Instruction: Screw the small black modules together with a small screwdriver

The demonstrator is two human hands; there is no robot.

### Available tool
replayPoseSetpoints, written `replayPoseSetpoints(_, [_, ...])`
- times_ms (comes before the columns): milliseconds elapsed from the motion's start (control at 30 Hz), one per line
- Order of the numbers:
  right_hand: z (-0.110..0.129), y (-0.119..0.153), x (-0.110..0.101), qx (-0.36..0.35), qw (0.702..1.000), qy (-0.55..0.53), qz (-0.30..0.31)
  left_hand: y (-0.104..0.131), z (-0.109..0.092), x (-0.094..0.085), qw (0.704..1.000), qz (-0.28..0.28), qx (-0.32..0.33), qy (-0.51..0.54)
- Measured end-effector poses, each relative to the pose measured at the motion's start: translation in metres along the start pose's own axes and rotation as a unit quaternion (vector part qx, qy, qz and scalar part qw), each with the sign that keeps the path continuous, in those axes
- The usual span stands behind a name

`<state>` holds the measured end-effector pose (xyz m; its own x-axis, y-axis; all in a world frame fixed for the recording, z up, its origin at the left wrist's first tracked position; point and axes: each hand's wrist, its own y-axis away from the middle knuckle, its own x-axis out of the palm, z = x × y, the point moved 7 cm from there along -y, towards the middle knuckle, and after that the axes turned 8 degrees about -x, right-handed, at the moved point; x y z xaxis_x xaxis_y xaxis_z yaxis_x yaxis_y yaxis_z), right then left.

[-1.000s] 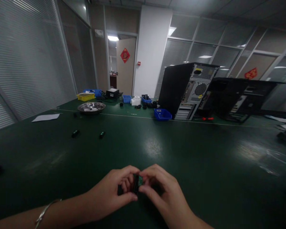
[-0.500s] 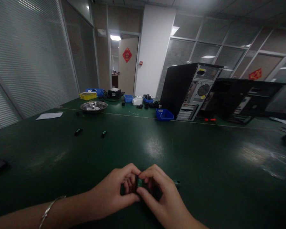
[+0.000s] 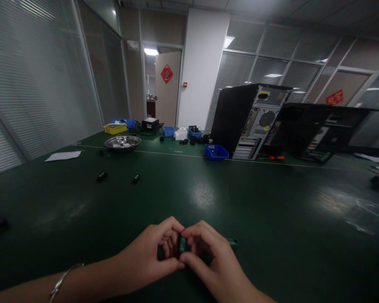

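green-and-black piece: a small part (image 3: 182,244), green board face showing, pinched upright between both hands, low in the middle of the view, just over the green table (image 3: 164,193).
left fingers: here's the left hand (image 3: 154,252), thumb and index curved into a narrow c, tips brought in at the two ends of the piece; the other fingers curl behind it, and their exact contact is too dim to tell.
right fingers: and the right hand (image 3: 217,256) meets it, index tip at the far end, thumb tip at the near end, gripping the same piece, fingertips of both hands just about touching.
beside the right hand: a dark green object (image 3: 233,243) pokes out past the knuckles, most of it hidden.
further out: two small dark parts, a left one (image 3: 102,176) and a right one (image 3: 136,179), lie apart on the table, short of the metal dish (image 3: 122,149).
since a second ago: the green face sat out to the right of the black part then; now it looks drawn in against it, and that dark green object has come into sight.
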<state>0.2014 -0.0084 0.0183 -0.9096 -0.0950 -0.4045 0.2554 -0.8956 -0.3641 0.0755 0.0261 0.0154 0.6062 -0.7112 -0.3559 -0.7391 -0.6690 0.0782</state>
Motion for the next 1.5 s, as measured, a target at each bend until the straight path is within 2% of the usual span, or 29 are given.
replayPoseSetpoints(233, [-0.001,0.002,-0.005,-0.019,0.999,-0.026,-0.007,0.000,0.003,0.000,1.000,-0.001,0.000,-0.008])
replayPoseSetpoints(300, [0.003,0.002,-0.012,-0.036,0.999,-0.014,-0.018,0.000,0.003,-0.007,0.999,-0.020,0.006,-0.028])
replayPoseSetpoints(367, [0.007,0.001,-0.020,-0.054,0.998,0.007,-0.027,0.000,0.001,-0.023,0.995,-0.066,0.026,-0.073])
replayPoseSetpoints(433, [0.011,0.000,-0.026,-0.068,0.997,0.027,-0.030,0.000,-0.001,-0.049,0.980,-0.128,0.045,-0.145])
replayPoseSetpoints(500, [0.013,-0.001,-0.029,-0.077,0.996,0.039,-0.022,-0.001,0.003,-0.083,0.955,-0.191,0.044,-0.224])
replayPoseSetpoints(600, [0.015,-0.002,-0.028,-0.083,0.995,0.047,0.003,0.001,0.025,-0.144,0.898,-0.279,-0.021,-0.339])
replayPoseSetpoints(667, [0.016,-0.001,-0.026,-0.084,0.995,0.051,0.015,0.004,0.044,-0.180,0.881,-0.307,-0.050,-0.357])
replayPoseSetpoints(733, [0.016,-0.001,-0.025,-0.084,0.995,0.050,0.023,0.009,0.062,-0.209,0.869,-0.321,-0.076,-0.369])
replayPoseSetpoints(833, [0.018,0.000,-0.024,-0.090,0.994,0.046,0.030,0.015,0.083,-0.236,0.852,-0.334,-0.105,-0.389])
replayPoseSetpoints(933, [0.018,0.001,-0.022,-0.091,0.994,0.045,0.033,0.013,0.097,-0.249,0.839,-0.334,-0.121,-0.412])
replayPoseSetpoints(1167, [0.020,0.001,-0.019,-0.112,0.992,0.043,0.039,0.003,0.119,-0.264,0.818,-0.324,-0.168,-0.446])
replayPoseSetpoints(1333, [0.022,0.001,-0.019,-0.117,0.992,0.047,0.030,0.005,0.126,-0.268,0.806,-0.318,-0.199,-0.457])
replayPoseSetpoints(1500, [0.026,0.002,-0.019,-0.123,0.991,0.046,0.038,0.006,0.128,-0.267,0.802,-0.317,-0.200,-0.465])
